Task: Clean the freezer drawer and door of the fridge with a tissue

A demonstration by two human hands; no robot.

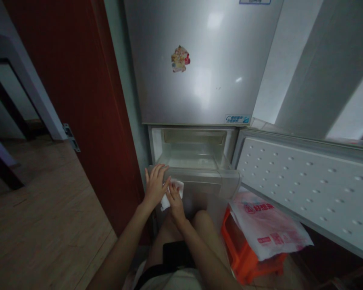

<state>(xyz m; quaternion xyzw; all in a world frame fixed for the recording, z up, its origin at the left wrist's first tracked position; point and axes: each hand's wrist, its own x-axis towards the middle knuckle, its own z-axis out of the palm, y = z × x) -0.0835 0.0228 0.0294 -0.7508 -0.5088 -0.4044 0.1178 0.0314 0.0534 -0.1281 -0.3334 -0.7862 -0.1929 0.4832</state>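
A clear plastic freezer drawer (199, 177) is pulled partway out of the lower fridge compartment, in front of my knees. My left hand (155, 187) lies on the left end of its top edge, fingers spread and holding nothing. Just to the right, my right hand (176, 203) presses a crumpled white tissue (178, 185) flat against the drawer's front. Part of the tissue is hidden under its fingers. The inside of the drawer (193, 155) shows pale walls with a few small whitish spots.
The lower fridge door (302, 181) swings wide to the right, over an orange plastic stool (245, 257) with a white and red plastic bag (269, 229) on it. Above is the closed upper fridge door (205, 72). A dark red wooden door (78, 100) stands close on the left.
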